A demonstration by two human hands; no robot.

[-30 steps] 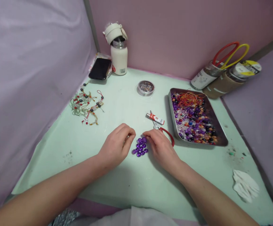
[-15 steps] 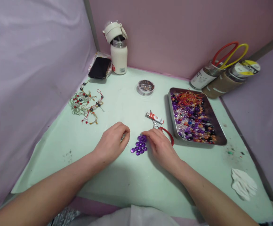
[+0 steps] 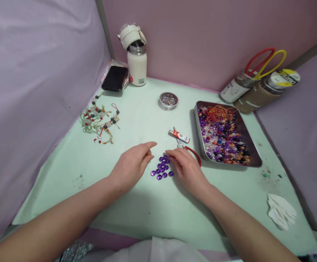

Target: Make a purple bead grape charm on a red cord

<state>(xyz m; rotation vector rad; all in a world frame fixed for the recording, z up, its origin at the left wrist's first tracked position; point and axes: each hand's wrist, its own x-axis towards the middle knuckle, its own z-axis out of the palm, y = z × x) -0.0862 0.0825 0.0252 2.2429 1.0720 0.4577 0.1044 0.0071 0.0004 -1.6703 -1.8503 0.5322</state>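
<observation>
A small cluster of round, shiny purple beads (image 3: 162, 170) lies on the pale green tabletop between my hands. To its left is my left hand (image 3: 131, 162), index finger stretched out and thumb apart from it, with nothing visible between them. My right hand (image 3: 184, 163) rests at the cluster's right edge. Its fingertips are drawn together by the uppermost beads, and whatever they may pinch is hidden. Just beyond that hand lie red-handled scissors (image 3: 193, 154), partly covered by it, with a red and white lighter (image 3: 179, 136) across their blades.
On the right is a metal tray (image 3: 253, 153) of mixed beads and orange cord. Beaded strings (image 3: 98, 120) lie on the left. Farther back are a round clear case (image 3: 168, 100), a phone (image 3: 115, 78), a white bottle (image 3: 137, 67) and two jars (image 3: 236, 87). A crumpled white cloth (image 3: 281, 211) sits front right.
My left index finger has straightened away from the thumb, opening the hand. The purple beads have shifted slightly, with one now apart at the lower right. My right hand stays by the cluster.
</observation>
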